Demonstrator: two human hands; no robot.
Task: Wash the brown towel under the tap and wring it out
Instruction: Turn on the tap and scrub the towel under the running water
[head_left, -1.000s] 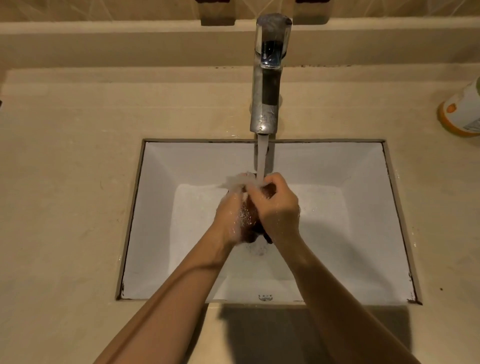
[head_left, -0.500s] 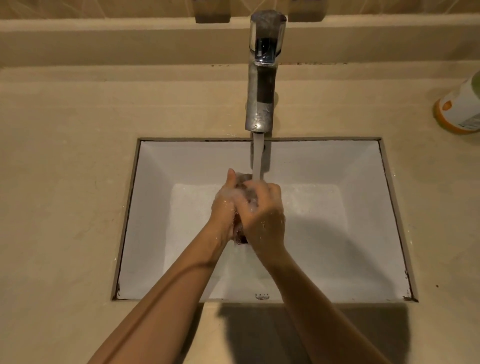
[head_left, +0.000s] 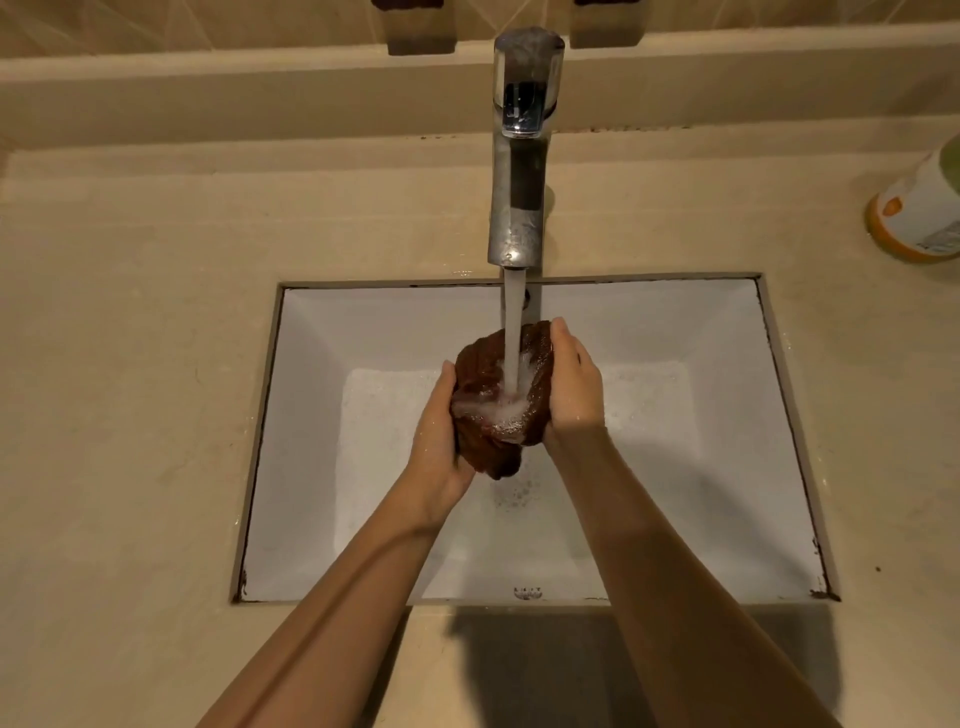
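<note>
The brown towel (head_left: 483, 374) is bunched into a wet lump over the white sink (head_left: 311, 364). Water runs from the chrome tap (head_left: 519, 197) straight onto the towel's middle and foams there. My left hand (head_left: 439, 441) cups the towel from the left and below. My right hand (head_left: 574, 384) presses against its right side, fingers pointing up toward the tap. Both hands hold it in the stream.
A beige counter (head_left: 130, 364) surrounds the rectangular sink. A white bottle with an orange base (head_left: 919, 213) stands at the far right. A raised ledge (head_left: 208, 88) runs along the wall behind the tap. Suds lie on the sink floor.
My hands, earlier clasped tightly together around the towel and rubbing it, have spread apart. The towel now shows openly between them under the stream.
</note>
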